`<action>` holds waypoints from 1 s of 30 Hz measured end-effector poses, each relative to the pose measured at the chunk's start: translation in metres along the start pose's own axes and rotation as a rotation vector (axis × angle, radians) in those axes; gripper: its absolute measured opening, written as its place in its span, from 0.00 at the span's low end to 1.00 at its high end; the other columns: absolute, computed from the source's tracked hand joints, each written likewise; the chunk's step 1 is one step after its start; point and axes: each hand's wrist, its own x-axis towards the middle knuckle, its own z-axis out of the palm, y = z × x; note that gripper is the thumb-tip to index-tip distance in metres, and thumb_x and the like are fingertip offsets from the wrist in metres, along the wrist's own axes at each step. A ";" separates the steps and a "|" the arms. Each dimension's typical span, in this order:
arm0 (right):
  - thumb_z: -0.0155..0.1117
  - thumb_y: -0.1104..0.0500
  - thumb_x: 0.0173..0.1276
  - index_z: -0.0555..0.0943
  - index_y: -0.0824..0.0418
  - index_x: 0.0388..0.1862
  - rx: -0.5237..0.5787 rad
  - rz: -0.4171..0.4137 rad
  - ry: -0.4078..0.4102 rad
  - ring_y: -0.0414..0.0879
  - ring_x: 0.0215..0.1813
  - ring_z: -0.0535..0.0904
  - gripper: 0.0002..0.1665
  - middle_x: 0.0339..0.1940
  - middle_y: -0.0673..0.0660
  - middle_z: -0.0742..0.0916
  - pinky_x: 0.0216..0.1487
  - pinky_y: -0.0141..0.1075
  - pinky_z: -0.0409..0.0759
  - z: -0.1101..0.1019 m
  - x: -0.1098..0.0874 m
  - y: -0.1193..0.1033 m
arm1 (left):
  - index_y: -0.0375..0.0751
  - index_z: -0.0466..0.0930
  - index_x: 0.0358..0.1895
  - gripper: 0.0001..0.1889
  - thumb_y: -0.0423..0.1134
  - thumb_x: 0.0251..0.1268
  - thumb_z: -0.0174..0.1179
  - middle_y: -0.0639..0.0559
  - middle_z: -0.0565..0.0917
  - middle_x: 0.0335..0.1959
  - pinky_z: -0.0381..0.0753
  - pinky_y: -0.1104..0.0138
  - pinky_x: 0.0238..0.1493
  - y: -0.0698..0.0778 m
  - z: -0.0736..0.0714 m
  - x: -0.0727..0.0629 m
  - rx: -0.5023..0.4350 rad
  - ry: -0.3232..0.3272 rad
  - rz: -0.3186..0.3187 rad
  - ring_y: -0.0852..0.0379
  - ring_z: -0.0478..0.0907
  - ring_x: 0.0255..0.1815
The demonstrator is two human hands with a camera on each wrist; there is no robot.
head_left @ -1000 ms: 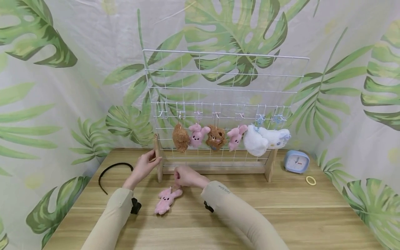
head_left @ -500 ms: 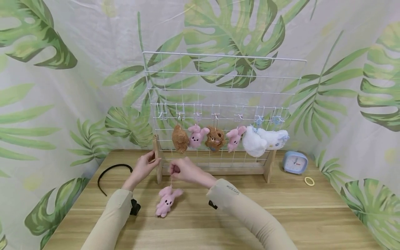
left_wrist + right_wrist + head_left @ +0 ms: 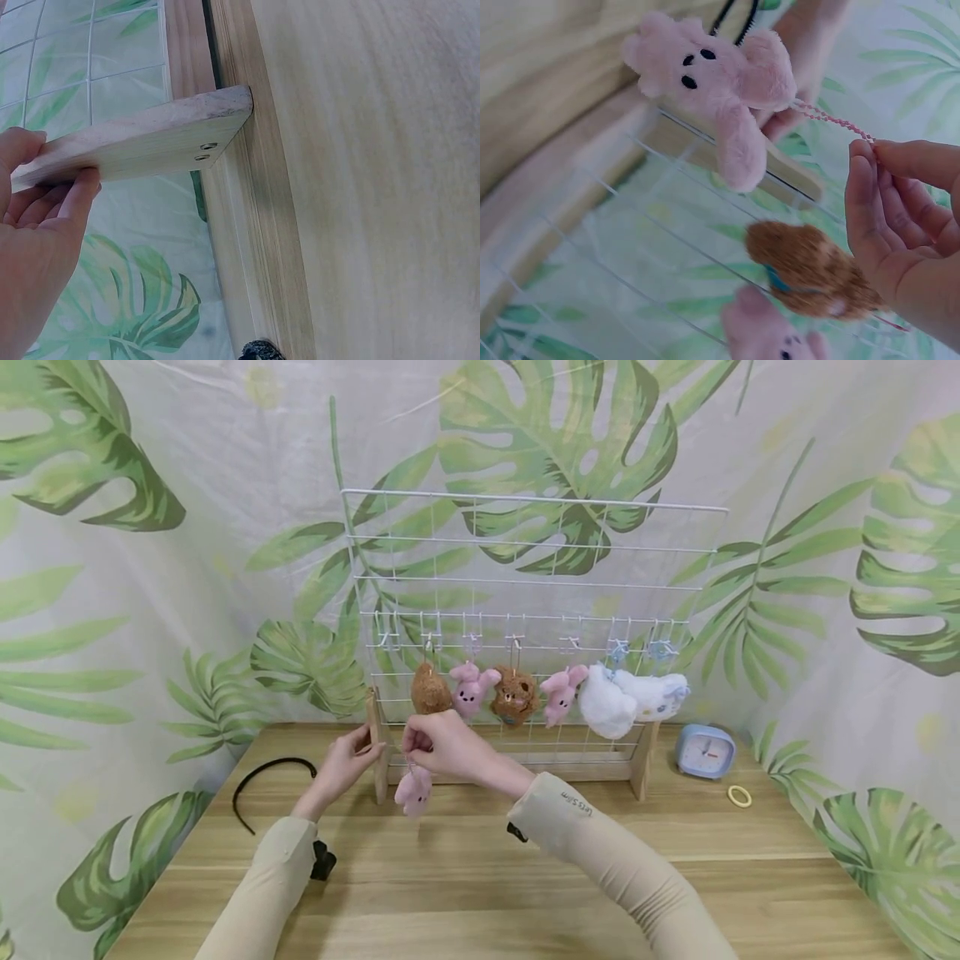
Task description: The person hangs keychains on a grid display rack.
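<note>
My right hand (image 3: 453,747) pinches the pink beaded chain (image 3: 832,120) of a plush bunny keychain (image 3: 412,792) between thumb and forefinger. The bunny (image 3: 705,82) dangles below the fingers, in front of the rack's lower left part. With fingers and thumb on either side, my left hand (image 3: 345,770) grips the left wooden upright (image 3: 150,139) of the white wire grid rack (image 3: 525,585). Behind the right hand, a brown plush (image 3: 431,687) hangs from a hook and is partly covered by it. The leftmost hook (image 3: 387,639) carries no plush.
More plush keychains hang in the same row: a pink bunny (image 3: 474,689), a brown bear (image 3: 515,697), another pink bunny (image 3: 561,696) and white plushes (image 3: 609,702). A black headband (image 3: 251,781) lies left on the wooden table (image 3: 450,893). A blue clock (image 3: 705,750) and yellow ring (image 3: 739,796) are right.
My right hand has risen toward the hanging row, lifting the pink bunny off the tabletop by its chain. The left hand stays on the upright.
</note>
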 end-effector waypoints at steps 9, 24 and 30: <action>0.63 0.70 0.66 0.81 0.64 0.34 -0.049 0.001 0.040 0.43 0.32 0.86 0.03 0.32 0.58 0.89 0.34 0.17 0.79 -0.036 0.017 -0.016 | 0.26 0.60 0.73 0.30 0.40 0.76 0.55 0.27 0.74 0.65 0.78 0.48 0.64 0.000 -0.001 -0.001 -0.004 0.000 -0.002 0.34 0.73 0.68; 0.62 0.67 0.68 0.82 0.62 0.34 -0.097 0.060 0.127 0.41 0.34 0.83 0.03 0.33 0.56 0.89 0.36 0.21 0.79 -0.080 0.062 -0.034 | 0.27 0.66 0.70 0.26 0.38 0.75 0.55 0.28 0.75 0.65 0.76 0.48 0.66 0.002 0.001 -0.001 -0.007 -0.006 0.008 0.34 0.73 0.68; 0.62 0.67 0.69 0.82 0.62 0.37 -0.063 0.086 0.137 0.41 0.37 0.84 0.03 0.35 0.55 0.89 0.39 0.21 0.81 -0.086 0.077 -0.034 | 0.27 0.65 0.71 0.26 0.36 0.75 0.55 0.28 0.75 0.64 0.79 0.48 0.62 0.002 0.000 -0.002 -0.001 0.000 0.028 0.33 0.73 0.66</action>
